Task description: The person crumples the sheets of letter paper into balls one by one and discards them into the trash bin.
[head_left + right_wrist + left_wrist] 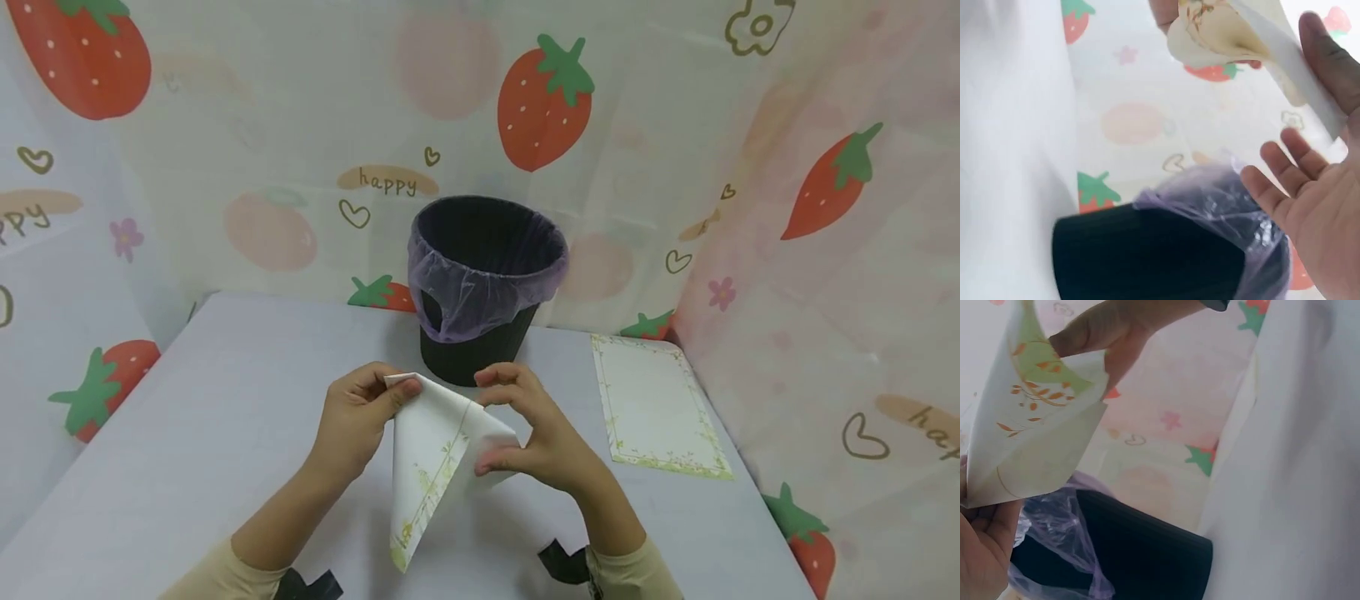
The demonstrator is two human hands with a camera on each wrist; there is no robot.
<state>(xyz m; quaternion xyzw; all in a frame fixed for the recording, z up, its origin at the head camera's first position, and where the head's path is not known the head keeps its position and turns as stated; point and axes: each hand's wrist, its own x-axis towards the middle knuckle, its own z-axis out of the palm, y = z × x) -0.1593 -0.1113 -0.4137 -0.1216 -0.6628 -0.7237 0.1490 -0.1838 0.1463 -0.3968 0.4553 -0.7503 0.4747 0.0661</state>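
Note:
A sheet of white paper with a green and orange leafy border (431,458) hangs in the air, folded over on itself, its pointed end downward. My left hand (360,417) pinches its upper left corner, thumb in front. At the opposite side, my right hand (536,429) has its thumb against the paper. The other visible fingers (1277,169) of that hand are spread, relaxed and apart from the sheet in the right wrist view. There the paper's curled fold (1229,34) shows a hollow inside. Some fingertips of the left hand are hidden behind the sheet.
A black bin (468,358) lined with a purple plastic bag (480,300) stands behind the hands. Another bordered sheet (660,408) lies flat on the white table (247,400) at the right. Strawberry-printed cloth (300,100) hangs around the table.

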